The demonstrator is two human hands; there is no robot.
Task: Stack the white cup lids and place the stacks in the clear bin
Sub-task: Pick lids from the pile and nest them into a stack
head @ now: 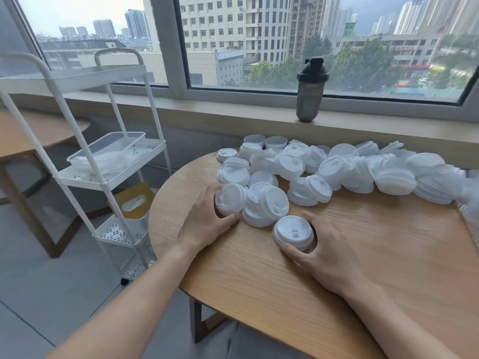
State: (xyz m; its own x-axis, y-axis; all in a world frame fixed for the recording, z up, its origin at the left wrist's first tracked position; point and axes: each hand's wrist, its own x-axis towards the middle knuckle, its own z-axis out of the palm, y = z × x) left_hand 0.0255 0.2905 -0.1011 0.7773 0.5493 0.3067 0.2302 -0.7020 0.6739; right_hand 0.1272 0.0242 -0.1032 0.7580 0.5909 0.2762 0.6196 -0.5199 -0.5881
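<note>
The left grip (204,218) curls round a short stack of white cup lids (230,198) at the near left edge of the heap, fingers behind it at 11 o'clock and thumb along its near side. The right grip (328,251) cups a second short stack (293,233), which stands apart from the heap at 6 o'clock of it: thumb against the stack's near rim, fingers wrapped round its far right side. Both stacks rest on the round wooden tabletop (259,275).

Two hands, two stacks held. The rest of the lid heap (344,168) runs toward 2 o'clock; its lids overlap too much to count, and its right end is blurred and cut off by the picture's edge.

One clear bin (107,151) sits on the middle shelf of a white three-tier cart (114,177) at 9 o'clock of the tabletop, well apart from both hands; something pale lies in it, hard to make out. One dark shaker bottle (310,90) stands on the windowsill at 12 o'clock.
</note>
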